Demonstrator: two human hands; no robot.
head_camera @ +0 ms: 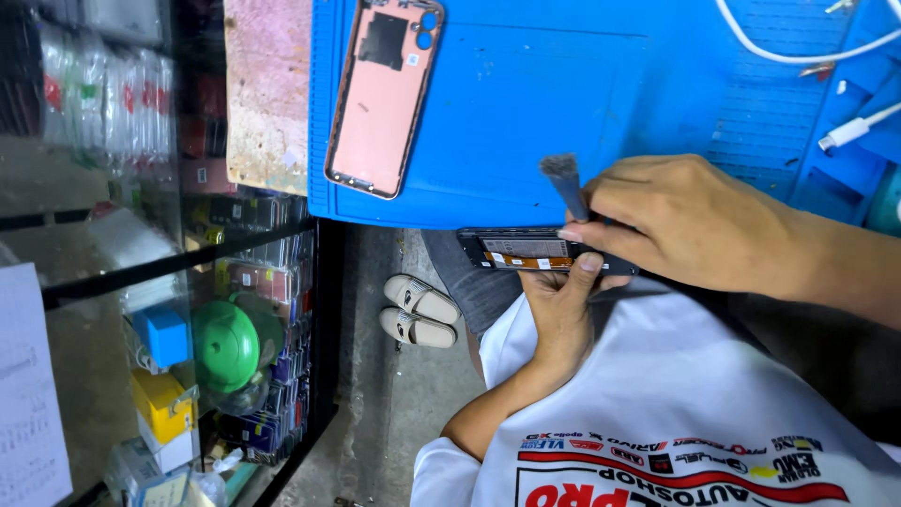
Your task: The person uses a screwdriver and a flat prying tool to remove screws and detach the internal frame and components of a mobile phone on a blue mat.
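Closest to you is your own white shirt [676, 413], its printed front filling the lower right of the view, with your two forearms rising out of it. Your left hand [560, 314] comes up from below and cups the opened phone [530, 251] from underneath, thumb pressed on its near edge and the other fingers wrapped round the far side, so the hand is closed on it. The phone lies with its back off, a dark body showing a pale label and orange strips inside, held just off the near edge of the blue work mat [526, 122], over your lap. Your right hand [690, 221] reaches in from the right, fingers pinched together on the handle of a small brush [566, 184], whose dark bristles stand above the phone at the mat's edge; whether the bristles touch the phone you cannot tell from here. On the mat, well apart to the upper left, rests the pink back cover [383, 94], inner side up, tilted slightly. White cables [807, 47] trail across the mat's upper right corner. Down on the floor below the phone sit a pair of pale sandals [419, 312], and to your left stands a glass cabinet [160, 282] holding a green round thing [225, 345] and small boxes.
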